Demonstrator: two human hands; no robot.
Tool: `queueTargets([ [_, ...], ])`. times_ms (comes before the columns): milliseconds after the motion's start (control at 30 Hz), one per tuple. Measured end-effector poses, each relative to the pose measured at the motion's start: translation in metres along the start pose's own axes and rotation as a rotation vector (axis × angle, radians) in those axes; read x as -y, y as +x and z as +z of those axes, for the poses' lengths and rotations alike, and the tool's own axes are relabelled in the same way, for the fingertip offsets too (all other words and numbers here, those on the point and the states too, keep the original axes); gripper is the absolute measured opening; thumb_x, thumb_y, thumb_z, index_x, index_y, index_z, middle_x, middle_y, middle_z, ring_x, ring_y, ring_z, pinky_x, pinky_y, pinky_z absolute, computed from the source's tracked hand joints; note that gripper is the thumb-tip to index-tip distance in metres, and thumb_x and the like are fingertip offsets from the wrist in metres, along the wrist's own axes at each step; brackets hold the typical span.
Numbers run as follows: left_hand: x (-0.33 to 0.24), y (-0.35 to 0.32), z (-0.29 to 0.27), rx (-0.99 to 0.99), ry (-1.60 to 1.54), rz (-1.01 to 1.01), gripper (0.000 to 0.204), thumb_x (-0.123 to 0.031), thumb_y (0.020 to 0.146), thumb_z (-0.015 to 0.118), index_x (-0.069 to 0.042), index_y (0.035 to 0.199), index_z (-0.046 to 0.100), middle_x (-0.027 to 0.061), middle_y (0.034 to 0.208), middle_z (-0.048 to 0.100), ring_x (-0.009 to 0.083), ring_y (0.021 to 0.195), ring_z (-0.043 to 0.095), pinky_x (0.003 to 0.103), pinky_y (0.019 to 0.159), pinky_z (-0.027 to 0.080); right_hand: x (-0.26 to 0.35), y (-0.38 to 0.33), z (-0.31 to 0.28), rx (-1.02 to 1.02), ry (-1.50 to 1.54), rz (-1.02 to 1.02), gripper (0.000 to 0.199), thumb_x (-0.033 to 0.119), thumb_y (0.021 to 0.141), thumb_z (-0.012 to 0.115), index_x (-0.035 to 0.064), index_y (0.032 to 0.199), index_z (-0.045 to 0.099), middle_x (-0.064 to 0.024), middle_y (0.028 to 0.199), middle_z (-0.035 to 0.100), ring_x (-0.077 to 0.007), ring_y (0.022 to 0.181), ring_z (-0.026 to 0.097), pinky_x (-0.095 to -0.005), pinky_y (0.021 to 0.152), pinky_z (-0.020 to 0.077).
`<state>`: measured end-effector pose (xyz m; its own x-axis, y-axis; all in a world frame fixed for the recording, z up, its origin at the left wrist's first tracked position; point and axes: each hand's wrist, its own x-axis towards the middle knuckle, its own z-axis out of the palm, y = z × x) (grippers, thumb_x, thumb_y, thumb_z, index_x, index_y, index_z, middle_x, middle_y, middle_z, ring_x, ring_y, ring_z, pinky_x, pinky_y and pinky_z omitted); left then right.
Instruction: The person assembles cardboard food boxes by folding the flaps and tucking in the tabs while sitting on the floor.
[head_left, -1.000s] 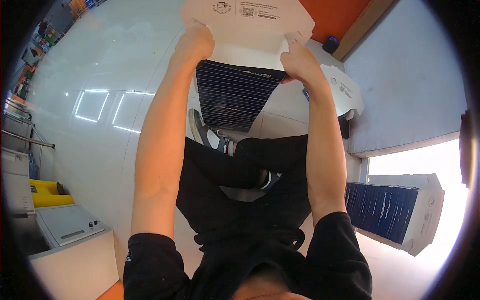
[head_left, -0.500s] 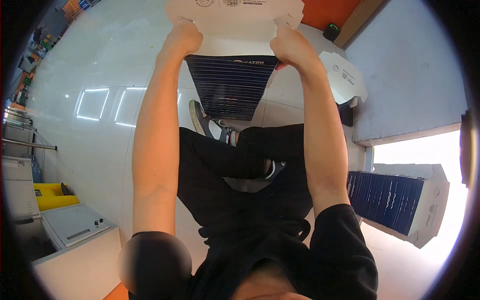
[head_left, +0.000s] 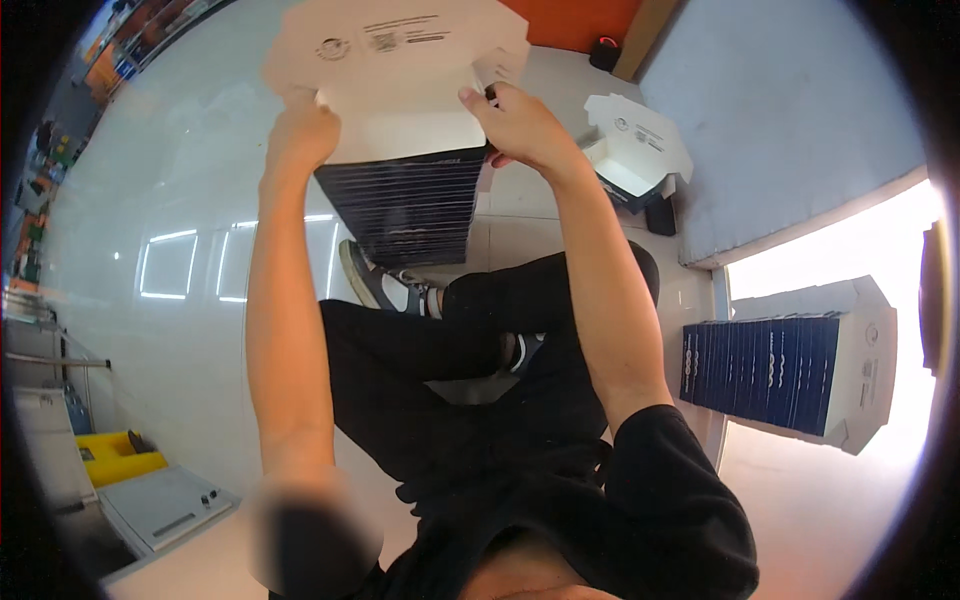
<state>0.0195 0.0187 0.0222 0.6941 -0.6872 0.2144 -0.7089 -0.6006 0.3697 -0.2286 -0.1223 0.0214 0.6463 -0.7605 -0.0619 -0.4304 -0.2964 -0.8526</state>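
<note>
A tall stack of nested takeaway boxes point(head_left: 408, 205), dark blue outside, stands on the floor in front of my crossed legs. The topmost cardboard box point(head_left: 405, 125) has a cream inside, and its printed lid flap stands up at the far side. My left hand point(head_left: 305, 135) is closed on its left corner, fingers partly hidden. At the right corner my right hand point(head_left: 522, 125) grips the box, thumb on the inner side by a folded tab and the other fingers outside.
A separate opened box point(head_left: 635, 150) sits at the right near the grey wall point(head_left: 800, 130). Another long stack of blue boxes point(head_left: 765, 370) lies by the bright doorway. At the left are a white cabinet point(head_left: 165, 505) and a yellow object point(head_left: 115, 458).
The view has shifted, so more of the lid flap and the separate box shows. My right thumb has moved away from its fingers, onto the box's inner side.
</note>
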Motion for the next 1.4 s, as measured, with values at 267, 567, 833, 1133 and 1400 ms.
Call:
queueTargets([
  [267,-0.031,-0.035,-0.025,0.043,0.039,0.034,0.031,-0.015,0.087,0.071,0.003,0.112,0.071,0.0285,0.111,0.073,0.0466,0.105,0.069,0.050,0.091,0.055,-0.204,0.028,-0.128,-0.048,-0.924,0.133,0.064,0.047,0.087,0.078,0.0107,0.137,0.063,-0.0179,0.139,0.064,-0.0351,0.136,0.057,-0.0536,0.108,0.0480],
  [567,-0.041,-0.032,-0.030,-0.006,0.141,0.092,0.030,-0.009,0.085,0.073,0.001,0.113,0.071,0.0266,0.105,0.073,0.0463,0.105,0.068,0.053,0.092,0.054,-0.339,-0.006,-0.118,-0.116,-1.078,0.091,0.036,0.029,0.087,0.077,0.0030,0.111,0.070,-0.0191,0.124,0.061,-0.0476,0.120,0.056,-0.0556,0.102,0.0484],
  [833,-0.042,-0.039,-0.015,-0.053,-0.083,0.104,0.024,-0.019,0.096,0.063,0.002,0.103,0.072,0.0262,0.091,0.073,0.0440,0.092,0.072,0.052,0.084,0.056,-0.376,-0.037,-0.196,-0.652,-0.764,-0.178,0.032,0.019,0.098,0.069,-0.0063,0.117,0.066,-0.0239,0.107,0.067,-0.0405,0.102,0.065,-0.0431,0.092,0.0507],
  [1133,-0.007,-0.068,-0.002,-0.030,-0.451,0.086,0.038,-0.028,0.106,0.049,0.004,0.108,0.070,0.0272,0.080,0.066,0.0412,0.075,0.067,0.049,0.070,0.049,-0.189,-0.105,-0.176,-0.722,0.065,-0.390,0.023,0.015,0.109,0.060,-0.0032,0.123,0.064,-0.0085,0.113,0.064,-0.0153,0.101,0.059,-0.0285,0.090,0.0487],
  [1400,0.001,-0.078,0.003,-0.073,-0.617,0.102,0.055,-0.032,0.103,0.058,0.008,0.142,0.055,0.0280,0.129,0.068,0.0378,0.112,0.072,0.042,0.096,0.055,-0.124,-0.086,-0.135,-0.844,-0.142,-0.505,0.022,0.013,0.107,0.063,-0.0058,0.118,0.062,-0.0088,0.105,0.061,-0.0163,0.097,0.061,-0.0302,0.083,0.0554],
])
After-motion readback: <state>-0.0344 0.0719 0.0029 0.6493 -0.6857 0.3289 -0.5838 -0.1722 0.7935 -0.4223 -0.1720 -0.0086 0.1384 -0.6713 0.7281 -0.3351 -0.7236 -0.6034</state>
